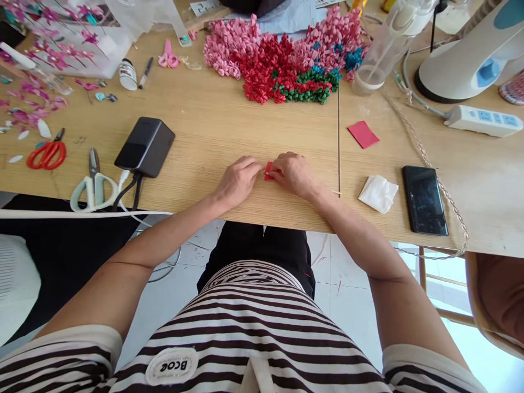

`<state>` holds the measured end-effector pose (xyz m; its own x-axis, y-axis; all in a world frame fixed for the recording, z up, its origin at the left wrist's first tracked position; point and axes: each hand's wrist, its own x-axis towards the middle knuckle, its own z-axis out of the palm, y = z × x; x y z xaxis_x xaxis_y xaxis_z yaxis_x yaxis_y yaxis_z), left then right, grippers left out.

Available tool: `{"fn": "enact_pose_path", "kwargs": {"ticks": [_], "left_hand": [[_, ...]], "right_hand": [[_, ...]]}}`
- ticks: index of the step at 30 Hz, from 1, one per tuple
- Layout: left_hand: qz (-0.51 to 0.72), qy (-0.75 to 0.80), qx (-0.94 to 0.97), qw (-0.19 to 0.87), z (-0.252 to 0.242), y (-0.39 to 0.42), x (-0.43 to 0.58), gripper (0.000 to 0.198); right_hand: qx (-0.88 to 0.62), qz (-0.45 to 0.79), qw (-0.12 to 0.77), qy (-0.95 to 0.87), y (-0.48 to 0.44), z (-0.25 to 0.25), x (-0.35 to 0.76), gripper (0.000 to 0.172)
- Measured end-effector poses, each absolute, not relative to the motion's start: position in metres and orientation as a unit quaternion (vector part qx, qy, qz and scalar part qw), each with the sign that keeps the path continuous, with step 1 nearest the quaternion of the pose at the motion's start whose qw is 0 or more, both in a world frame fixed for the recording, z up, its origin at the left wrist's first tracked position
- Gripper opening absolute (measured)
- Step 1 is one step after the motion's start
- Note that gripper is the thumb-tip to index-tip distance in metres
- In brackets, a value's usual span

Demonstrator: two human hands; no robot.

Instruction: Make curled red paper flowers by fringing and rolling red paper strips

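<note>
A small red paper piece (269, 170) lies on the wooden table (229, 131) near its front edge. My left hand (238, 179) and my right hand (293, 172) meet over it, fingers curled and pinching its two sides. Most of the paper is hidden under my right fingers. Another red paper square (363, 134) lies flat to the right. A heap of curled pink, red, green and blue paper pieces (286, 60) is piled at the back.
A black power bank (144, 146), white-handled scissors (92, 185) and red scissors (47, 154) lie on the left. A crumpled tissue (379, 193) and a black phone (424, 200) lie on the right, a power strip (483, 120) and a white fan base (466, 60) behind them.
</note>
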<state>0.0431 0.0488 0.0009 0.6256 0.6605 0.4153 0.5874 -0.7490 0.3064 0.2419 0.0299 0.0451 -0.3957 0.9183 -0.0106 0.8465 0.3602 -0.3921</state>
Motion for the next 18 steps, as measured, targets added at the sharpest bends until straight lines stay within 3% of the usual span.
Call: {"fn": "enact_pose_path", "kwargs": {"ticks": [7, 14, 18], "left_hand": [[0.223, 0.322, 0.919, 0.039, 0.002, 0.041, 0.044, 0.036], [0.183, 0.335, 0.924, 0.016, 0.005, 0.040, 0.047, 0.035], [0.163, 0.345, 0.924, 0.026, 0.007, 0.043, 0.050, 0.034]], "right_hand": [[-0.549, 0.150, 0.088, -0.817, 0.028, 0.045, 0.240, 0.025], [-0.550, 0.157, 0.188, -0.799, 0.030, 0.046, 0.257, 0.028], [-0.553, 0.166, 0.174, -0.798, 0.031, 0.046, 0.262, 0.025]]}}
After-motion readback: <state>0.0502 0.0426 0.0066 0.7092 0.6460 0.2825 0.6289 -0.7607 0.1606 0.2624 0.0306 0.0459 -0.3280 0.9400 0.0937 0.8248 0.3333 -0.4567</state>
